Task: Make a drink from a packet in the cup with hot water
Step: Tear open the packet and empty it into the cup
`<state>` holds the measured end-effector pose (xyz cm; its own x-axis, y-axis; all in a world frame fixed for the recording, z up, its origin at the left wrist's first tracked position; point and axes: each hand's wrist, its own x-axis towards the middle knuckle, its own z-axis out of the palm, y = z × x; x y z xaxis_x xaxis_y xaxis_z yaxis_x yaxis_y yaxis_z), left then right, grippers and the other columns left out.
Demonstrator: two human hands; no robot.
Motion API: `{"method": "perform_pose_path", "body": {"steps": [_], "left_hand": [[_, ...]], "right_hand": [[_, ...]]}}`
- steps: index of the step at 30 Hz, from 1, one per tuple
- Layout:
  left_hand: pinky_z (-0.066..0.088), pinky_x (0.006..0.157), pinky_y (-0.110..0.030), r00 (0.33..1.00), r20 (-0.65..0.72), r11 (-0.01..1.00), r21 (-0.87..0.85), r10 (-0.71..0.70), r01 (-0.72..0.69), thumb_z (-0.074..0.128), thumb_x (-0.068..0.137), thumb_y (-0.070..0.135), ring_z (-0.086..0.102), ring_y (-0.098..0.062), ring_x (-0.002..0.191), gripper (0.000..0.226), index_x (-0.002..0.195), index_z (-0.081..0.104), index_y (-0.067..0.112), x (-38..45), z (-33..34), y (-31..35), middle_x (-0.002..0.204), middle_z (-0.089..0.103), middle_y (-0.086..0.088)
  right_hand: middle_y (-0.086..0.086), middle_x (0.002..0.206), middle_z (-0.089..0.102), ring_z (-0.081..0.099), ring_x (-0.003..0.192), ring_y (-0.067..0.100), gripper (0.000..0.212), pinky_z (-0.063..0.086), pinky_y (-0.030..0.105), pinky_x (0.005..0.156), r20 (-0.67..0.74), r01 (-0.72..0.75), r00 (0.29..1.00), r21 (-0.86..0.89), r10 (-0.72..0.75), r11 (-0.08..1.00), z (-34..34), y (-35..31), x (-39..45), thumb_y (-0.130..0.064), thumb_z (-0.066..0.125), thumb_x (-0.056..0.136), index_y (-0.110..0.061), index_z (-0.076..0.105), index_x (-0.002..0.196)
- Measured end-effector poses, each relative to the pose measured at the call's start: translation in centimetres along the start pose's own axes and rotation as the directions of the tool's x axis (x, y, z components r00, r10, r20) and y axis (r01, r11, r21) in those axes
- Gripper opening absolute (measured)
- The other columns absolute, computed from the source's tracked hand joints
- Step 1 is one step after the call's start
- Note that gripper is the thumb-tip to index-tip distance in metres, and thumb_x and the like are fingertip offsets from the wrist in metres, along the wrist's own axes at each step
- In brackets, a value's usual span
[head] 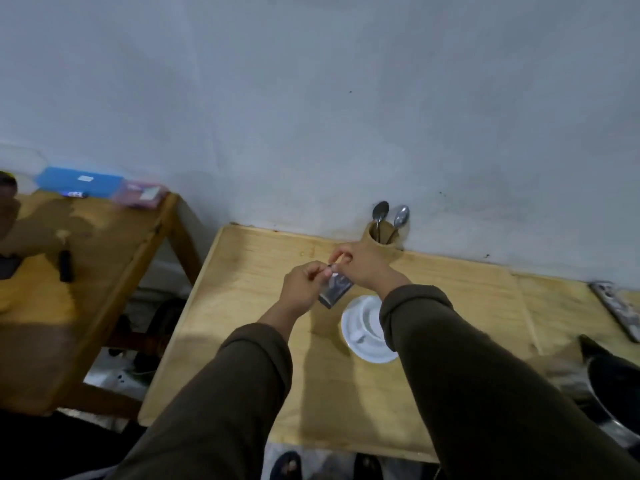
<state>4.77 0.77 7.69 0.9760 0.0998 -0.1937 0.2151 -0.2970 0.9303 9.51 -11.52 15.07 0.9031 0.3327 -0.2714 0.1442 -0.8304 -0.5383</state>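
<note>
Both hands meet above the light wooden surface (242,306), and I see them pinching the top edge of a small silvery packet (335,289): my left hand (304,289) closed on its left corner, my right hand (360,265) closed on the right one. That packet hangs in the air just left of and above a white cup (372,323) standing on its saucer (367,351). Far behind, against the wall, a wooden holder (382,237) carries two spoons (380,213). A dark kettle (613,386) sits at the near right edge.
</note>
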Motion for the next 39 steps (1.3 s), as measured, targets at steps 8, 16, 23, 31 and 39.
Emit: {"method": "perform_pose_path", "body": {"steps": [8, 16, 23, 31, 39], "left_hand": [[0.04, 0.078, -0.027, 0.998, -0.027, 0.992, -0.113, 0.055, -0.057, 0.052, 0.095, 0.018, 0.054, -0.016, 0.084, 0.016, 0.088, 0.066, 0.017, -1.3, 1.4, 4.5, 0.083, 0.062, 0.003], [0.047, 0.066, -0.021, 0.999, -0.03, 0.983, -0.18, 0.035, -0.04, 0.05, 0.097, 0.021, 0.058, -0.01, 0.076, 0.02, 0.092, 0.067, 0.012, -2.5, 3.8, 7.5, 0.082, 0.063, 0.002], [0.038, 0.052, -0.027, 0.992, -0.089, 0.953, -0.299, -0.085, 0.054, 0.048, 0.095, 0.02, 0.045, -0.016, 0.048, 0.026, 0.077, 0.064, 0.011, -2.8, 5.2, 8.3, 0.054, 0.053, -0.003], [0.042, 0.043, -0.021, 0.963, -0.19, 0.929, -0.351, -0.192, 0.116, 0.048, 0.094, 0.018, 0.046, -0.017, 0.042, 0.027, 0.073, 0.064, 0.011, -2.7, 6.0, 8.4, 0.051, 0.054, -0.005], [0.041, 0.051, -0.027, 0.923, -0.209, 0.894, -0.387, -0.324, 0.226, 0.05, 0.087, 0.018, 0.049, -0.02, 0.045, 0.033, 0.057, 0.063, 0.016, -2.1, 6.8, 7.8, 0.046, 0.058, -0.002]], "right_hand": [[-0.011, 0.057, 0.052, 0.055, 0.062, 0.015, 0.021, 0.045, 0.025, 0.065, -0.115, 0.072, 0.991, 0.037, -0.067, 0.997, -3.7, 0.7, -2.4, -0.008, 0.064, 0.08, -0.022, 0.058, 0.065], [0.002, 0.077, 0.06, 0.053, 0.075, 0.015, 0.004, 0.041, 0.023, 0.071, -0.187, 0.159, 0.974, 0.142, -0.131, 0.977, -5.3, 3.1, -3.9, -0.004, 0.067, 0.078, -0.008, 0.067, 0.078], [0.0, 0.079, 0.054, 0.049, 0.075, 0.016, 0.01, 0.036, 0.022, 0.07, -0.276, 0.274, 0.929, 0.069, -0.245, 0.959, -4.9, 3.6, -4.3, 0.001, 0.063, 0.078, -0.009, 0.065, 0.076], [0.0, 0.094, 0.046, 0.046, 0.087, 0.013, 0.007, 0.035, 0.021, 0.084, -0.199, 0.306, 0.938, 0.078, -0.286, 0.949, -5.3, 4.7, -4.9, -0.005, 0.072, 0.075, -0.01, 0.068, 0.074], [-0.004, 0.088, 0.048, 0.046, 0.088, 0.012, 0.005, 0.035, 0.023, 0.084, -0.132, 0.339, 0.934, 0.022, -0.333, 0.941, -4.8, 6.7, -6.6, -0.007, 0.073, 0.075, -0.006, 0.068, 0.075]]}}
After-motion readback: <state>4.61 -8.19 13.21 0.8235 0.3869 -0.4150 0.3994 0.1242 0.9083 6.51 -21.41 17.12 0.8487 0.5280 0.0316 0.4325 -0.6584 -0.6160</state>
